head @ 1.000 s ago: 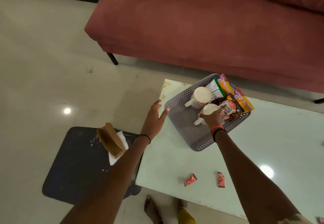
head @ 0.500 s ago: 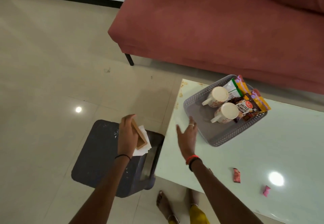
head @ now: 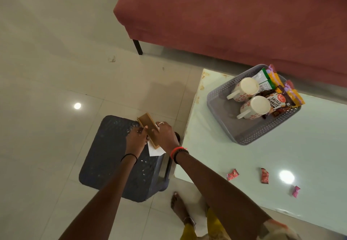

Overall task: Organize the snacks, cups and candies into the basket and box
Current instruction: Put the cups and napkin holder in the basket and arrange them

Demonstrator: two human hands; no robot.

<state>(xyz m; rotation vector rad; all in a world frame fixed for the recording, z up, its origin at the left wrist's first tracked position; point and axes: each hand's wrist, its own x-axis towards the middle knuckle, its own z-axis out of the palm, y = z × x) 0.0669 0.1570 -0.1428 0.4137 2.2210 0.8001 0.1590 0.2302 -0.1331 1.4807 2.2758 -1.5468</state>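
Here, a person is looking down at both hands, which are meeting over a dark stool (head: 112,157) on the floor. The left hand (head: 135,140) and the right hand (head: 166,138) are gripping a small brown box (head: 148,128) between them. The left fingers are curling against its near left side, and the right fingers (head: 160,125) are wrapping over its right edge. The box is tilting slightly between the fingertips, and whether its base is resting on the stool cannot be told. A sheet of white paper (head: 155,151) is lying just under the heel of the right hand. Well beyond the right fingers, a grey basket (head: 223,116) is sitting on a pale green table (head: 281,151), holding two cups (head: 246,89) and several snack packets (head: 278,100) standing along its far side. Three pink and red candies (head: 232,174) are lying loose on the table, well apart from either hand and nearer the person than the basket. A red sofa (head: 225,18) is standing behind everything. The basket part appears finished, so the step in hand is likely fetching the box for the candies. The next move probably calls for carrying the box level to the table, setting it beside the candies, and freeing one hand to pick them up.
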